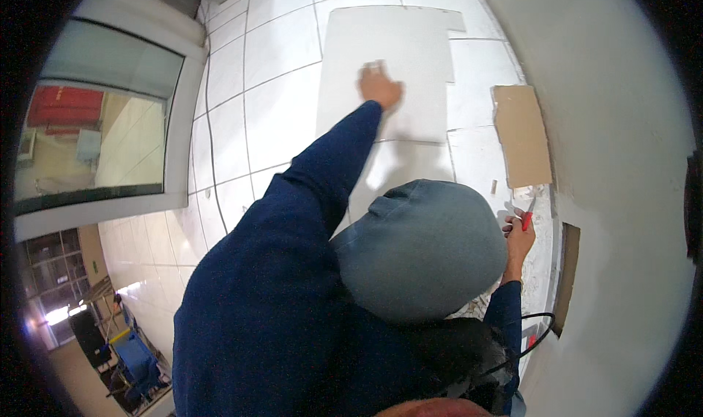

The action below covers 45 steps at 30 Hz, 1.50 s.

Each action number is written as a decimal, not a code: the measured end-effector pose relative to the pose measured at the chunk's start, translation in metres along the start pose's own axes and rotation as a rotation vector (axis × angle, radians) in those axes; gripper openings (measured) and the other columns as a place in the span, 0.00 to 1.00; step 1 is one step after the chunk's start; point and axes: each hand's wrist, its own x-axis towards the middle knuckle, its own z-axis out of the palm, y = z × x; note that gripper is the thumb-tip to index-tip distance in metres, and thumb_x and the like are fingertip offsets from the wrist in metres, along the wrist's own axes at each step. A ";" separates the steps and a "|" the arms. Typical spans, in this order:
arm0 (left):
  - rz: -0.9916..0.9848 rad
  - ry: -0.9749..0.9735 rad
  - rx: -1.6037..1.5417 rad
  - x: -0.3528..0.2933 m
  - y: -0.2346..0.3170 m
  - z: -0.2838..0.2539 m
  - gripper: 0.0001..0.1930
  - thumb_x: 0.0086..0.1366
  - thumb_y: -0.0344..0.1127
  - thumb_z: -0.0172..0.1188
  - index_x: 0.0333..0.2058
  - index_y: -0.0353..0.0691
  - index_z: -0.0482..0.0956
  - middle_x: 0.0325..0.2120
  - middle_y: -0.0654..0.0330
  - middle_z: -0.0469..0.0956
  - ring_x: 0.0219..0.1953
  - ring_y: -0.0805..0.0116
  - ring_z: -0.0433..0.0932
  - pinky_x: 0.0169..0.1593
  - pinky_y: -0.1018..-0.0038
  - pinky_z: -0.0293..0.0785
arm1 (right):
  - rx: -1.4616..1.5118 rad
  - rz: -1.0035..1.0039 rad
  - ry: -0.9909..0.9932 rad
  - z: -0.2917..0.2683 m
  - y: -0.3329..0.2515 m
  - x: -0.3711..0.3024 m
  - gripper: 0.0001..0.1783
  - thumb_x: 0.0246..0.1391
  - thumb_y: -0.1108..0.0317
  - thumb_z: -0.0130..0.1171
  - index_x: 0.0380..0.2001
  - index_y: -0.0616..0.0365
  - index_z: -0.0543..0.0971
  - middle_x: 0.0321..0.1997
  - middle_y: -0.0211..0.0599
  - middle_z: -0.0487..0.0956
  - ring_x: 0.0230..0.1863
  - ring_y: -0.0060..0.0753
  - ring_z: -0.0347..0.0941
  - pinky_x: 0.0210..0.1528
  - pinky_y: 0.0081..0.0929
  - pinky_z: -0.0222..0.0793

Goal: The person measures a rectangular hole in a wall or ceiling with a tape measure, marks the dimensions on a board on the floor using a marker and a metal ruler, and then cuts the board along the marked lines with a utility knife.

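My left arm reaches forward in a dark blue sleeve. My left hand is over a white sheet of board, fingers apart, slightly blurred; whether the palm presses on it I cannot tell. The sheet lies flat on the tiles and has a stepped, notched right edge. Low on the right, my right hand is closed around a red-handled knife, its thin blade pointing up and away. Just beyond the blade lies a brown-faced board offcut with a ragged left edge.
My bent knee in grey-blue trousers fills the middle. A pale wall with a cut opening runs close on the right. A black cable loops beside my right forearm. A white-framed glass window stands left; small debris lies near the offcut.
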 end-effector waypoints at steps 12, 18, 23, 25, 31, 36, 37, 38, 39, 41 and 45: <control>-0.567 -0.407 -0.716 -0.049 -0.149 -0.013 0.30 0.50 0.36 0.55 0.49 0.20 0.70 0.45 0.35 0.75 0.49 0.47 0.76 0.52 0.66 0.71 | -0.139 0.012 -0.046 0.021 -0.002 0.008 0.17 0.54 0.73 0.47 0.46 0.64 0.76 0.29 0.34 0.79 0.23 0.20 0.71 0.27 0.18 0.67; -0.735 -0.680 -1.069 -0.092 -0.039 -0.027 0.33 0.52 0.32 0.59 0.55 0.22 0.64 0.40 0.44 0.74 0.42 0.55 0.75 0.43 0.64 0.73 | -0.176 0.044 -0.121 0.003 0.019 0.002 0.17 0.55 0.72 0.49 0.47 0.60 0.77 0.28 0.31 0.79 0.23 0.19 0.70 0.27 0.19 0.68; -0.802 -0.390 -1.098 -0.108 -0.007 -0.029 0.26 0.54 0.32 0.59 0.50 0.28 0.63 0.37 0.51 0.69 0.39 0.65 0.70 0.39 0.68 0.69 | -0.250 0.010 -0.101 -0.003 0.033 0.006 0.17 0.53 0.67 0.48 0.44 0.60 0.78 0.29 0.39 0.81 0.27 0.28 0.76 0.34 0.25 0.71; -0.755 -0.309 -1.086 -0.122 -0.018 -0.031 0.39 0.53 0.30 0.60 0.60 0.22 0.53 0.45 0.43 0.69 0.43 0.59 0.73 0.41 0.67 0.72 | -0.257 0.045 -0.105 -0.001 0.039 0.003 0.17 0.53 0.68 0.48 0.44 0.60 0.78 0.29 0.38 0.81 0.27 0.28 0.76 0.33 0.25 0.71; -0.714 -0.375 -1.004 -0.168 0.010 -0.026 0.31 0.54 0.31 0.61 0.56 0.26 0.62 0.35 0.54 0.71 0.32 0.67 0.73 0.36 0.74 0.72 | -0.100 0.112 -0.106 -0.003 0.024 0.002 0.17 0.53 0.72 0.47 0.45 0.62 0.78 0.27 0.31 0.77 0.24 0.19 0.70 0.27 0.18 0.66; -0.124 -0.140 -0.650 -0.168 0.017 -0.068 0.22 0.57 0.29 0.59 0.52 0.35 0.71 0.51 0.48 0.71 0.56 0.53 0.67 0.60 0.63 0.61 | -0.836 -0.321 -0.350 -0.020 0.003 0.022 0.20 0.47 0.66 0.54 0.45 0.54 0.77 0.34 0.55 0.78 0.38 0.58 0.75 0.41 0.43 0.70; -0.100 -0.175 -0.657 -0.167 0.020 -0.072 0.22 0.57 0.29 0.59 0.52 0.35 0.71 0.51 0.48 0.71 0.56 0.53 0.67 0.60 0.63 0.61 | -0.925 -0.276 -0.414 -0.027 -0.014 0.026 0.20 0.47 0.66 0.55 0.46 0.53 0.77 0.36 0.55 0.78 0.39 0.58 0.74 0.42 0.44 0.70; 0.237 -0.312 -0.596 -0.161 0.030 -0.077 0.24 0.56 0.27 0.59 0.54 0.39 0.71 0.51 0.51 0.72 0.56 0.53 0.68 0.61 0.62 0.62 | -0.966 -0.274 -0.432 -0.045 -0.023 0.030 0.18 0.48 0.67 0.55 0.45 0.53 0.78 0.36 0.54 0.79 0.39 0.58 0.74 0.43 0.45 0.70; 0.567 -0.438 -0.514 -0.162 0.037 -0.082 0.26 0.55 0.26 0.60 0.55 0.44 0.70 0.50 0.53 0.73 0.55 0.53 0.69 0.61 0.62 0.62 | -1.044 -0.407 -0.414 -0.063 -0.028 0.029 0.13 0.49 0.65 0.53 0.40 0.50 0.78 0.33 0.50 0.79 0.37 0.56 0.76 0.41 0.48 0.70; 0.702 -0.555 -0.470 -0.163 0.050 -0.073 0.25 0.55 0.27 0.62 0.54 0.45 0.71 0.50 0.54 0.73 0.56 0.53 0.69 0.61 0.61 0.62 | -1.177 -0.411 -0.434 -0.092 -0.053 0.021 0.12 0.50 0.67 0.53 0.38 0.53 0.78 0.33 0.49 0.80 0.37 0.55 0.76 0.41 0.48 0.70; 0.981 -0.535 -0.343 -0.124 0.076 -0.049 0.22 0.56 0.38 0.64 0.49 0.42 0.75 0.49 0.54 0.74 0.56 0.54 0.69 0.60 0.61 0.64 | -1.264 -0.323 -0.445 -0.146 -0.071 -0.014 0.15 0.48 0.69 0.55 0.42 0.53 0.79 0.36 0.50 0.79 0.40 0.55 0.75 0.44 0.46 0.70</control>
